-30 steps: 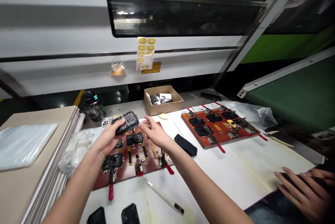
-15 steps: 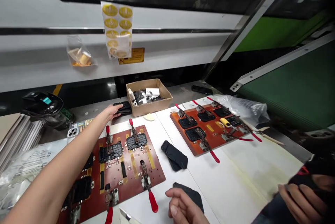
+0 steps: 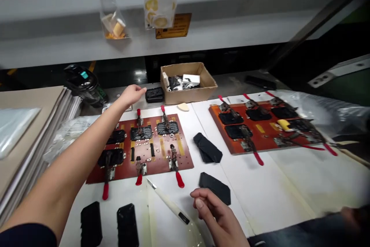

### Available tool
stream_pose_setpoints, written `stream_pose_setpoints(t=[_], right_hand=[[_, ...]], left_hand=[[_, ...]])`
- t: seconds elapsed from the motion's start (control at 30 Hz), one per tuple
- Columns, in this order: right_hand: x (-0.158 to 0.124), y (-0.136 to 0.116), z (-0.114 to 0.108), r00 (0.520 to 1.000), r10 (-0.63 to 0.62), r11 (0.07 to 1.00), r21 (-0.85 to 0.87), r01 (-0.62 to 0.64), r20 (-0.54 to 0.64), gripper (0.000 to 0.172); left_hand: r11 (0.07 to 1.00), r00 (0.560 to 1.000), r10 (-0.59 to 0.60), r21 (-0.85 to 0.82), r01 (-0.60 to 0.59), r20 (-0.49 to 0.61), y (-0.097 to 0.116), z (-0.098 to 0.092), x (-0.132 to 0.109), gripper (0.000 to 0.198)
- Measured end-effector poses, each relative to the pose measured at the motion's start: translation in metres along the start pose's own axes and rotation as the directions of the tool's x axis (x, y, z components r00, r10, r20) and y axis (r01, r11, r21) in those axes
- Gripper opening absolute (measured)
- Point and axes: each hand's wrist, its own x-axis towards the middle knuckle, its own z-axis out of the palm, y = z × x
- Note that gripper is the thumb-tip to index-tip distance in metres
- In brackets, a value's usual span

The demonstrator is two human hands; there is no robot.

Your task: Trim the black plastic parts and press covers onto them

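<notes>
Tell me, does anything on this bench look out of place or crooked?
One yellow piece sits on the right board, where the other parts are black. Between the boards, two black plates lie crossed, not squared. A black part lies outside the cardboard box, by the left hand.

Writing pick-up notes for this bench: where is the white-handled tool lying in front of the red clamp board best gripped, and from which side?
Probably by the handle's middle, pinched across its narrow width from above. The white-handled tool lies flat and slanted, its thin tip toward the red clamp board, its black-banded end by the right hand, so approach from the right.
</notes>
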Motion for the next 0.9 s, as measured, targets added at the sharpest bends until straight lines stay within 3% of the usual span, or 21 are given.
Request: stream_pose_setpoints(t=[0.1, 0.17, 0.23, 0.3, 0.4, 0.5, 0.57, 0.67, 0.9], right_hand=[[-0.004, 0.003, 0.014, 0.992, 0.008, 0.999, -0.053, -0.001, 0.128, 0.046], [-0.004, -0.007, 0.033, 0.974, -0.005, 0.997, -0.073, 0.022, 0.228, 0.048], [-0.001, -0.024, 0.062, 0.937, -0.053, 0.99, -0.101, 0.093, 0.345, 0.046], [0.01, -0.043, 0.1, 0.896, -0.114, 0.959, -0.187, 0.212, 0.428, 0.04], [0.037, -0.063, 0.163, 0.899, -0.145, 0.853, -0.409, 0.325, 0.413, 0.034], [0.066, -0.066, 0.214, 0.909, -0.072, 0.844, -0.461, 0.275, 0.41, 0.035], [0.077, -0.062, 0.235, 0.908, -0.004, 0.858, -0.465, 0.218, 0.418, 0.036], [0.083, -0.053, 0.248, 0.902, 0.056, 0.893, -0.426, 0.146, 0.428, 0.038], [0.08, -0.047, 0.254, 0.905, 0.154, 0.935, -0.354, -0.004, 0.397, 0.038]], left_hand=[[0.983, 0.991, 0.134, 0.126, -0.131, -0.012, -0.031, -0.057, -0.087, 0.034], [0.968, 0.989, 0.144, 0.211, -0.134, -0.034, -0.068, -0.079, -0.148, 0.034], [0.957, 0.991, 0.13, 0.263, -0.119, -0.026, -0.111, -0.084, -0.193, 0.031], [0.941, 0.987, 0.161, 0.299, -0.158, 0.015, -0.152, -0.076, -0.216, 0.033], [0.909, 0.965, 0.251, 0.324, -0.264, 0.081, -0.191, -0.058, -0.22, 0.042], [0.874, 0.942, 0.323, 0.353, -0.333, 0.09, -0.203, -0.051, -0.212, 0.037], [0.856, 0.931, 0.352, 0.369, -0.362, 0.095, -0.206, -0.053, -0.208, 0.035], [0.838, 0.921, 0.375, 0.387, -0.385, 0.103, -0.21, -0.056, -0.207, 0.035], [0.824, 0.917, 0.389, 0.411, -0.39, 0.09, -0.218, -0.051, -0.21, 0.029]])
